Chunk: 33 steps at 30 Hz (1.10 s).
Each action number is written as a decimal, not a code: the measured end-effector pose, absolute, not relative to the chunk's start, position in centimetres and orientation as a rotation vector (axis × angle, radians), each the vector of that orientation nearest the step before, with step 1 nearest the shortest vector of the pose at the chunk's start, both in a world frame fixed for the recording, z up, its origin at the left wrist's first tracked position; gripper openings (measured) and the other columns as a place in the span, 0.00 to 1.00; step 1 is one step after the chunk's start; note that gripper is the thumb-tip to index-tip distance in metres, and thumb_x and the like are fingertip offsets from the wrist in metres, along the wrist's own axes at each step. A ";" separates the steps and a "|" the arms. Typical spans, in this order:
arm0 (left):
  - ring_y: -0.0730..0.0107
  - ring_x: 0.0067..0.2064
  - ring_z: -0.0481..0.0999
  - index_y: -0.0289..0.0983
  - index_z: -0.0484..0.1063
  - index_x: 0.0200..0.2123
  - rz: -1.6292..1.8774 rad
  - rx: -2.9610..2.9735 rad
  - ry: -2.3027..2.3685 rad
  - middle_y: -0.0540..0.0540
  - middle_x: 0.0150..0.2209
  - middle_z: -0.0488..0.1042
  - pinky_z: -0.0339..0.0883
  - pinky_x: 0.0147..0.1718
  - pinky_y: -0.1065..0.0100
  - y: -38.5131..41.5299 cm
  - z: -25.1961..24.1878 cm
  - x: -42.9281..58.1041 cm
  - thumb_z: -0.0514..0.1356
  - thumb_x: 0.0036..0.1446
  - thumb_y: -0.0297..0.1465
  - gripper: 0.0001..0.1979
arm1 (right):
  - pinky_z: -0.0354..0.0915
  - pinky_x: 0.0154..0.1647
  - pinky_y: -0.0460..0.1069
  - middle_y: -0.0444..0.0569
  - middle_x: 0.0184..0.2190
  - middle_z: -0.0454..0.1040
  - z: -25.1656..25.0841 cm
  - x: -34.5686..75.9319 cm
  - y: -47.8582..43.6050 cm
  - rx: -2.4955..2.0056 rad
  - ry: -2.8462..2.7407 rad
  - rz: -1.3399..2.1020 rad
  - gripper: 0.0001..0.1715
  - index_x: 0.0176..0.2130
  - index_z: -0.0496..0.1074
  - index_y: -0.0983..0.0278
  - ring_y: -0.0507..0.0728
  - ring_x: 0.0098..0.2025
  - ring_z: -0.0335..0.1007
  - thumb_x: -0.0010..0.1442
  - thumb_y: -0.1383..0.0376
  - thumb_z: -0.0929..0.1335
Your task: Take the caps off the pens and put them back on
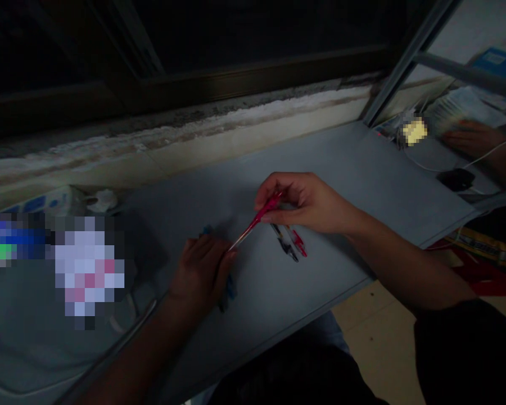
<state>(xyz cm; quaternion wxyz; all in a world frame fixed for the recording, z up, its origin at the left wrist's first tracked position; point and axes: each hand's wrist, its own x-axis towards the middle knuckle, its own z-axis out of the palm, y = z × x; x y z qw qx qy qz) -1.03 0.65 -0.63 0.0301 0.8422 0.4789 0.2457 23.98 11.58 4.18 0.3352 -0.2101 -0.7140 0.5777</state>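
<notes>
My right hand (303, 202) pinches a red ballpoint pen (261, 215) between thumb and fingertips, tilted down to the left. The pen's pale, clear end reaches almost to the fingers of my left hand (200, 275). That hand is closed over a blue pen (230, 287), whose ends show on either side of it, and most of the barrel is hidden. Two more pens, one black (285, 244) and one red (298, 243), lie side by side on the grey desk (341, 169), just below my right hand.
A window frame and a stained sill (194, 121) run along the desk's far side. Pale packaging (54, 199) and blurred patches lie at the left. A glass pane (459, 135) at the right shows papers, a cable and a black object. Tiled floor (375, 332) shows below the desk's near edge.
</notes>
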 end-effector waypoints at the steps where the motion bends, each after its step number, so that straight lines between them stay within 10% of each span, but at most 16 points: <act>1: 0.62 0.34 0.75 0.37 0.74 0.38 0.759 2.586 1.480 0.47 0.32 0.76 0.63 0.36 0.60 0.6 -0.5 -1.1 0.48 0.76 0.33 0.17 | 0.72 0.44 0.47 0.48 0.39 0.80 4.2 24.0 11.7 -0.542 -1.826 1.529 0.14 0.43 0.74 0.67 0.51 0.39 0.77 0.58 0.67 0.77; 9: 0.63 0.36 0.78 0.38 0.73 0.54 0.816 2.523 1.540 0.47 0.36 0.78 0.71 0.39 0.63 0.2 -0.2 -0.9 0.52 0.74 0.32 0.13 | 0.73 0.46 0.47 0.48 0.40 0.83 3.7 23.8 12.2 -0.554 -1.555 1.582 0.16 0.45 0.72 0.65 0.51 0.41 0.80 0.59 0.67 0.77; 22: 0.63 0.36 0.79 0.40 0.74 0.50 0.863 2.420 1.520 0.47 0.36 0.79 0.73 0.37 0.63 -0.2 -0.3 -1.4 0.53 0.73 0.32 0.10 | 0.73 0.48 0.48 0.46 0.38 0.84 3.5 23.6 12.3 -0.569 -1.585 1.657 0.14 0.42 0.73 0.64 0.51 0.41 0.80 0.59 0.64 0.77; 30: 0.63 0.37 0.79 0.40 0.74 0.52 0.837 2.496 1.470 0.47 0.37 0.79 0.73 0.39 0.63 -0.2 -0.5 -1.5 0.54 0.74 0.32 0.11 | 0.55 0.24 0.44 0.40 0.16 0.68 3.4 23.1 10.9 -0.965 -2.014 1.479 0.28 0.24 0.69 0.66 0.45 0.19 0.59 0.64 0.49 0.73; 33: 0.63 0.36 0.79 0.40 0.74 0.52 0.852 2.466 1.514 0.46 0.37 0.80 0.73 0.38 0.62 -0.1 -0.4 -1.6 0.54 0.73 0.32 0.11 | 0.57 0.26 0.44 0.39 0.23 0.73 3.7 23.5 11.2 -0.818 -2.013 1.531 0.20 0.39 0.72 0.65 0.46 0.22 0.63 0.62 0.52 0.75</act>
